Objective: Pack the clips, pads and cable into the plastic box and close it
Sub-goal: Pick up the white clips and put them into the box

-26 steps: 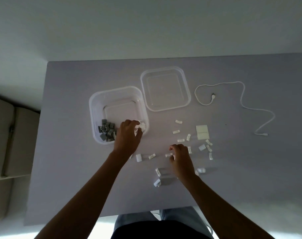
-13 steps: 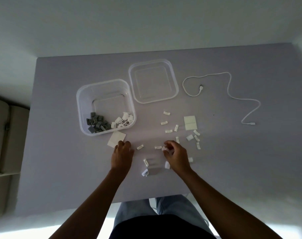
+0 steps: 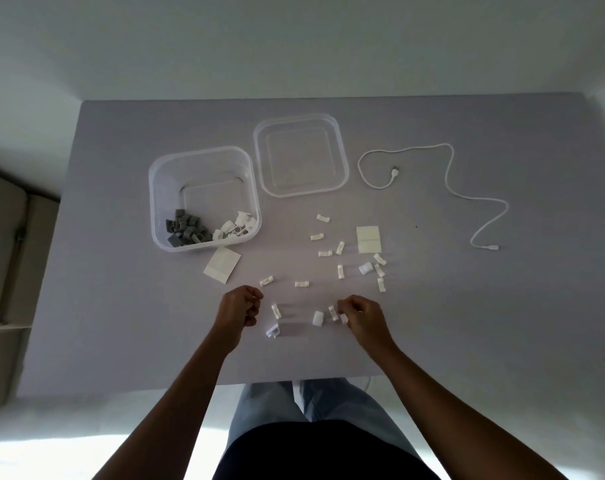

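While gathering small white plastic clips (image 3: 333, 312) near the table edge: right hand (image 3: 363, 317) pinching one, left hand (image 3: 239, 308) curled, contents unclear; clear square plastic box (image 3: 162, 188) open upper-left, awaiting more.

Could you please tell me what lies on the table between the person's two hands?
In the head view, between the left hand and the right hand lie several small white plastic clips on the grey table, one beside the right fingers.
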The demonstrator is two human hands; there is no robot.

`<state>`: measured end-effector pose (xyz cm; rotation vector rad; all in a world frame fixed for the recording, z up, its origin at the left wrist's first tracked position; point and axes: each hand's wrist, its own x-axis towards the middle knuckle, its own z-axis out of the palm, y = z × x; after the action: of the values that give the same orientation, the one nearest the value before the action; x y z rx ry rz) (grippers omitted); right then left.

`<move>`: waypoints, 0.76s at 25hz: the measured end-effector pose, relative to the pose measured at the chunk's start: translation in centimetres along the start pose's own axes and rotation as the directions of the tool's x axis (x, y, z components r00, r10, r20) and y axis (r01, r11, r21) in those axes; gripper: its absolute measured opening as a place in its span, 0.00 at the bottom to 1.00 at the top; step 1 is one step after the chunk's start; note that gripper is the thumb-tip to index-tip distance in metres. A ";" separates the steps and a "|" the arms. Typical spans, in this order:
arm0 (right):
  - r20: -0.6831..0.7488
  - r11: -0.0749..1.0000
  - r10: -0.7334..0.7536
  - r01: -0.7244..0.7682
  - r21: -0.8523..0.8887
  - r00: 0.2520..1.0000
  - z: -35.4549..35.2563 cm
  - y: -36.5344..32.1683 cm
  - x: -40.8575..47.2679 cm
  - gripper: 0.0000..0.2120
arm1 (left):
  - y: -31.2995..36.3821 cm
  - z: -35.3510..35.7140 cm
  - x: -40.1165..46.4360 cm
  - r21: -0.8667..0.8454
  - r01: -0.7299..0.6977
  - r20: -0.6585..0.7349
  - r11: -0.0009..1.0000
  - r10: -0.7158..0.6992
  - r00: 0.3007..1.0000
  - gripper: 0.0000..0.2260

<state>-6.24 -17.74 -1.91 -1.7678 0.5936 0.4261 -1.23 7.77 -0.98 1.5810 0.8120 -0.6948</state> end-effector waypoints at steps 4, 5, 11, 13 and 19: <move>0.145 0.764 -0.270 0.303 -0.570 0.952 2.2 1.5 -1.0 0.14 | -3.5 1.3 -0.3 0.780 -0.265 0.134 0.567 0.262 0.956 0.16; 0.137 0.715 -0.295 0.313 -0.625 0.946 2.8 1.6 -1.1 0.15 | -4.6 1.5 -0.5 0.781 -0.286 0.150 0.555 0.279 0.949 0.19; 0.143 0.561 -0.353 0.332 -0.759 0.924 4.1 1.8 -1.1 0.12 | -6.4 2.9 -1.2 0.727 -0.322 0.006 0.606 0.464 0.886 0.11; 0.153 0.583 -0.348 0.342 -0.738 0.925 4.1 1.8 -0.9 0.12 | -6.3 3.0 -1.3 0.697 -0.308 -0.014 0.648 0.442 0.897 0.11; 0.132 0.994 0.001 -0.016 0.112 0.991 1.6 0.2 -1.4 0.10 | -3.4 3.8 -2.7 -0.224 0.031 0.139 0.974 0.000 0.990 0.11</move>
<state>-7.50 -15.98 -1.74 -1.6159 0.5210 0.5016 -5.55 3.97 -1.37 1.3079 0.7724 -0.6901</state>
